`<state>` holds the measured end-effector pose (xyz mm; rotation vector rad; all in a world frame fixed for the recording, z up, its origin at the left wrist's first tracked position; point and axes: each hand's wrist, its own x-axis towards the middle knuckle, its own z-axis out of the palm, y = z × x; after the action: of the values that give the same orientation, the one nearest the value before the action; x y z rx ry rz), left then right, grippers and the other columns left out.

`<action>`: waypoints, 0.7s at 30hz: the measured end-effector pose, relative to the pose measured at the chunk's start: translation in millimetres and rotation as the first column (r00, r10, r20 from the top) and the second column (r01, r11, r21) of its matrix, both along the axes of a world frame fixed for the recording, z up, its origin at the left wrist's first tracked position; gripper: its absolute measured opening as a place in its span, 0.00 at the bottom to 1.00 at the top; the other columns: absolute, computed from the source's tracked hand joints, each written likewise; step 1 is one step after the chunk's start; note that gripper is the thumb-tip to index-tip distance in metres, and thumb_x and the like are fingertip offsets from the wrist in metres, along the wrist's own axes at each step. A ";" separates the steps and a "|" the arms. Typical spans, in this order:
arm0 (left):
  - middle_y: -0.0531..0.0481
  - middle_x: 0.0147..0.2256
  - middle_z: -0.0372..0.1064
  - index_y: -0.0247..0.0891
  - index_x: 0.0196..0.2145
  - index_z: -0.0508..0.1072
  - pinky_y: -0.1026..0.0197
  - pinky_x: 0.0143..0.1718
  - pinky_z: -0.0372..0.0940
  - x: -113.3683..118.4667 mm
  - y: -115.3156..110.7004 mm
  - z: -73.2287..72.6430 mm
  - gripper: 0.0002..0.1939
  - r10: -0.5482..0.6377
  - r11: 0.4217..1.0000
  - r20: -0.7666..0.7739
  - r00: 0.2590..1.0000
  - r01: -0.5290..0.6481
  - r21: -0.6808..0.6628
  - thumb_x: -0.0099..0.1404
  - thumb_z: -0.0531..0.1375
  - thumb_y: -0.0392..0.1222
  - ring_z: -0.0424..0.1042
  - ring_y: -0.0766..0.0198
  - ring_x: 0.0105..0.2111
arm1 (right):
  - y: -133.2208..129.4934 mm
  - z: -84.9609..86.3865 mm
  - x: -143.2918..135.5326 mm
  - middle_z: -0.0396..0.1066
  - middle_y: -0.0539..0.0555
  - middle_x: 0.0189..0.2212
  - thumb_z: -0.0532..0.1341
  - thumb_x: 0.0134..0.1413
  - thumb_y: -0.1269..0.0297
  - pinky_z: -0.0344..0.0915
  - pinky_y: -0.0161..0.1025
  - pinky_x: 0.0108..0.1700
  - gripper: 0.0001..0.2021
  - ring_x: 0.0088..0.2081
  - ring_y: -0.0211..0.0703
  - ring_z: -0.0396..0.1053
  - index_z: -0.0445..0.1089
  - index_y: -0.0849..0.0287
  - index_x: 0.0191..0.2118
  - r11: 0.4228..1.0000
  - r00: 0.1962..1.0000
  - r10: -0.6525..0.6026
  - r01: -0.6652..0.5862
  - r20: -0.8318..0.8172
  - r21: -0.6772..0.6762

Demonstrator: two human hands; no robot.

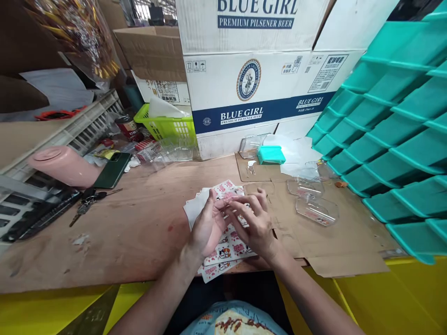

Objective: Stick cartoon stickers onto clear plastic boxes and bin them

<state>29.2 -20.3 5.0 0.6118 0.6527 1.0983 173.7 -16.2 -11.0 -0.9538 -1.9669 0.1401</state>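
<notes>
My left hand (208,229) is turned palm up above the printed sticker sheets (228,251), its thumb raised and its fingers curled toward the right. Bent over it from the other side is my right hand (256,222), with its fingertips meeting the left fingers. Something thin and see-through may be between them, but I cannot make it out. The white sheets carry cartoon cats and pink lettering, and lie in an uneven stack partly covered by both hands. To the right, clear plastic covers (317,210) rest on flattened cardboard (300,242); one bears a small printed sticker.
White beer cartons (223,74) stand at the back. Stacked teal trays (394,121) rise on the right, and a small teal tray (271,155) lies before the cartons. Left are a pink bottle (64,165), a phone (113,170), keys (84,204) and a green basket (171,128).
</notes>
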 end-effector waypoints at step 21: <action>0.39 0.54 0.66 0.40 0.59 0.68 0.47 0.59 0.63 -128.1 63.5 -8.2 0.25 0.789 0.610 -0.608 0.083 -0.002 0.792 0.65 0.60 0.47 0.67 0.50 0.56 | 25.1 28.9 36.2 0.72 0.56 0.51 0.65 0.55 0.53 0.72 0.44 0.48 0.18 0.54 0.53 0.70 0.74 0.44 0.52 0.895 0.802 -0.216 -0.066 -0.557 -0.442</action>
<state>-98.9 43.2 -3.2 1.9420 1.7364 1.4594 209.9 8.9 17.9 -1.1077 -1.3168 0.7809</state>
